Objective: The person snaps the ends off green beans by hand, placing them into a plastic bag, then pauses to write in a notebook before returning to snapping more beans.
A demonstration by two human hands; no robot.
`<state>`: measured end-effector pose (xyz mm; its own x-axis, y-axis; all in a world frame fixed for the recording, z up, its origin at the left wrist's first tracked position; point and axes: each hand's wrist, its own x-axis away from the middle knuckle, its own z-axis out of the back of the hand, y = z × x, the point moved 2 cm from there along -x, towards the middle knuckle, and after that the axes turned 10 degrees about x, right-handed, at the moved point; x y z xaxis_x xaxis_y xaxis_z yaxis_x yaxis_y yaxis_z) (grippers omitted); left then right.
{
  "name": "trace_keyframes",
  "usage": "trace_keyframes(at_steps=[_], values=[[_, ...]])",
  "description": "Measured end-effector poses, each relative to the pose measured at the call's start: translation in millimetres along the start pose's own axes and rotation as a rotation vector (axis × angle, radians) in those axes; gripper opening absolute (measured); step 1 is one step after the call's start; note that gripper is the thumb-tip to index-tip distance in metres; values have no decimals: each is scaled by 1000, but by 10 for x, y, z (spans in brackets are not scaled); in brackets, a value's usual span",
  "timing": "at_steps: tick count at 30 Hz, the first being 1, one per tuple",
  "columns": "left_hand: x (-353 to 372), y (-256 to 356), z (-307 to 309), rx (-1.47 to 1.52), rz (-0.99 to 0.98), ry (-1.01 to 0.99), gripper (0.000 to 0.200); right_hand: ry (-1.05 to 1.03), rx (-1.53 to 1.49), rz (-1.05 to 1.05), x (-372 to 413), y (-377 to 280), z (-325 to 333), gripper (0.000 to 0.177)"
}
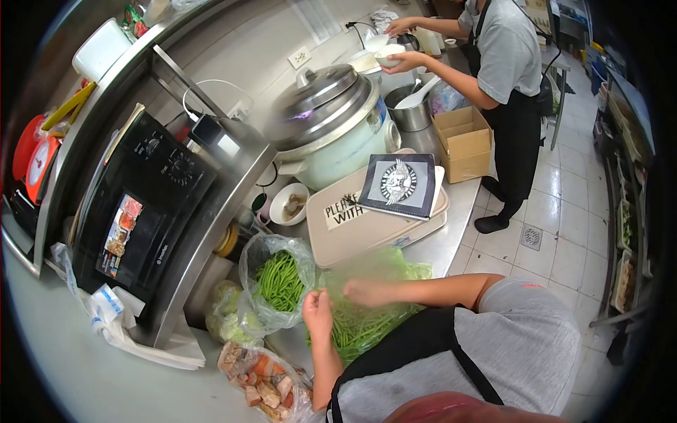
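Note:
My left hand (317,312) is closed, fingers pinched together, at the left edge of a green-tinted plastic bag of green beans (363,328). What it pinches is too small to make out. Just to its right, over the same bag, my right hand (363,291) is smeared by motion, so its fingers do not show clearly. A clear plastic bag (250,282) stands open left of my left hand, with cut green beans (280,280) inside. Below that lies a bag of chunky pinkish-orange pieces (266,381).
A large lidded cooker (328,116), beige lids (331,247) with a dark book (398,185) on top, a white bowl (289,204) and a cardboard box (462,144) stand beyond. A black oven (144,204) is left. A co-worker (504,70) holds a bowl (389,55).

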<state>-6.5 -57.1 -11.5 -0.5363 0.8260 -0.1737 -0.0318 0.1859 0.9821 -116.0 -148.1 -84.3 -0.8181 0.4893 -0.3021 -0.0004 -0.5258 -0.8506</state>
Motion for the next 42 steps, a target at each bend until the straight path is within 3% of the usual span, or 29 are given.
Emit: trace_keyframes(at_steps=[3,6,9,12,18,27,30,33,37,42], values=[[-18,-1,13,16,-5,1,6,-46,98,31,56,-280,143,18],[-6,-7,11,50,13,37,5,-141,106,17,40,-300,189,19],[10,18,-8,89,-19,64,6,-104,59,-11,-13,-166,154,19],[10,57,-69,-29,-130,15,6,-54,347,21,-12,-188,246,20],[8,110,-147,-34,-58,10,7,-133,668,62,35,-477,450,18],[59,-121,151,435,177,170,8,148,53,94,-71,-490,358,13],[71,-169,177,459,143,173,8,130,91,94,-68,-471,370,15],[21,-310,224,404,197,54,14,165,272,57,-33,-441,376,15],[124,-264,-105,237,386,-23,19,177,202,-1,-46,-436,373,16],[197,-293,-221,277,444,-211,10,175,64,-54,-101,-446,443,17]])
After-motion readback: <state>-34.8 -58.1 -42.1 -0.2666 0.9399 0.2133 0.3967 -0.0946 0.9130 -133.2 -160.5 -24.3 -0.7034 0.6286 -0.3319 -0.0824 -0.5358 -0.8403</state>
